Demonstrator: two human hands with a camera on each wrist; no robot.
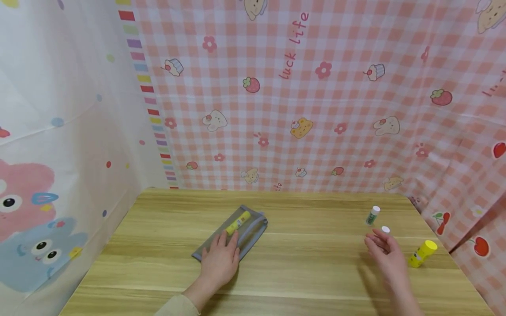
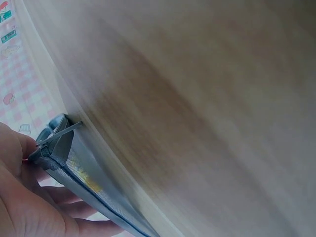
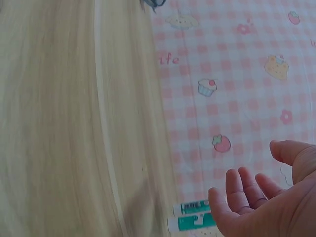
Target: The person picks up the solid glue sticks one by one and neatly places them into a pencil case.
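My left hand [image 1: 220, 260] rests with extended fingers on a grey mesh pencil pouch [image 1: 253, 235]. A yellow glue stick [image 1: 240, 220] lies at the pouch, just past the fingertips; its yellow shows through the mesh in the left wrist view. On the right, my right hand [image 1: 388, 255] hovers over the table with loosely bent fingers and nothing in it. Beyond it stands a white-capped glue stick with a green label [image 1: 372, 216]. Another white-capped glue stick [image 1: 385, 229] is mostly hidden behind the right hand. A larger yellow glue stick [image 1: 423, 253] stands just right of that hand.
The wooden table [image 1: 308, 263] reaches back to a pink checked cloth [image 1: 276, 145] hung behind it. A white cloth with cartoon prints [image 1: 79, 145] hangs along the left side. More patterned cloth borders the right edge.
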